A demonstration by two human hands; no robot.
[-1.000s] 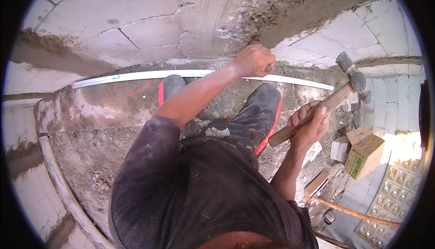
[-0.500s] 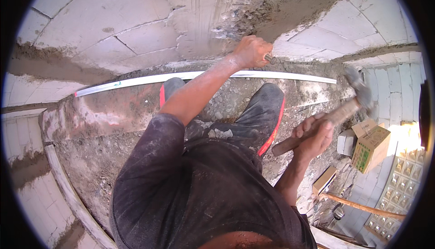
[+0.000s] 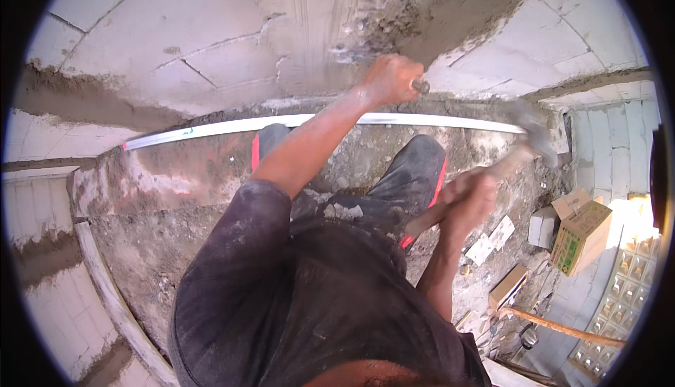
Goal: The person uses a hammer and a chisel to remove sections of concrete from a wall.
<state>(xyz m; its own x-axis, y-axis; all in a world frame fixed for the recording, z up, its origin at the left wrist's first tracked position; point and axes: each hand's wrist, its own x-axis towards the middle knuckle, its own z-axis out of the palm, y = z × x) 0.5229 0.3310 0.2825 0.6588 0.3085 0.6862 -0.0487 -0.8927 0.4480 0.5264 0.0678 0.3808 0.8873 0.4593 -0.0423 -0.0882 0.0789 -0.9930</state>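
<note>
My left hand [image 3: 394, 79] is closed round a chisel [image 3: 420, 86], close to the wall. Only the chisel's round butt end shows past my fist; its tip is hidden. My right hand [image 3: 470, 200] grips the wooden handle of a hammer [image 3: 511, 162], to the right of my knee. The hammer's metal head [image 3: 538, 136] is smeared by motion and is apart from the chisel. Around the left fist are a rough broken patch [image 3: 383, 32] and grey mortar on the block wall [image 3: 211, 7].
A long white straightedge [image 3: 232, 129] lies along the wall's foot, beyond my knees. To the right stand an open cardboard box [image 3: 581, 236], a white block [image 3: 541, 227] and a smaller carton [image 3: 508, 286]. A wooden stick [image 3: 562, 322] and patterned blocks [image 3: 619, 292] lie at lower right.
The hammer and my right hand have moved left, bringing the head nearer the chisel. My left hand keeps the chisel in almost the same place. The view has shifted slightly.
</note>
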